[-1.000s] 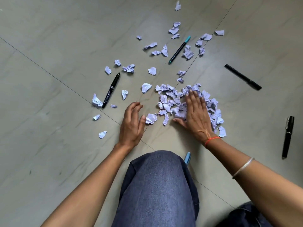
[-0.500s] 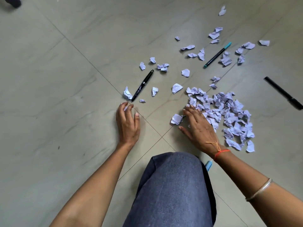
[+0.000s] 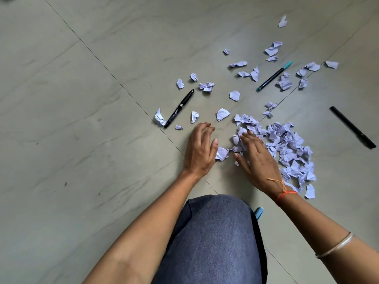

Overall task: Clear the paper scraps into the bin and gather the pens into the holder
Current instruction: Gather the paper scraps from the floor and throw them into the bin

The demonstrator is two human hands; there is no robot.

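Lying crumpled, pale lilac paper scraps (image 3: 287, 144) heaped.

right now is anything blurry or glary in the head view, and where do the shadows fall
Head view: soft, even light, with only a faint sheen on the floor at upper right. The left hand has slightly motion-blurred fingers. The paper scraps and pens stay sharp. Shadows are faint and short. Wide-angle stretching shows at the edges.
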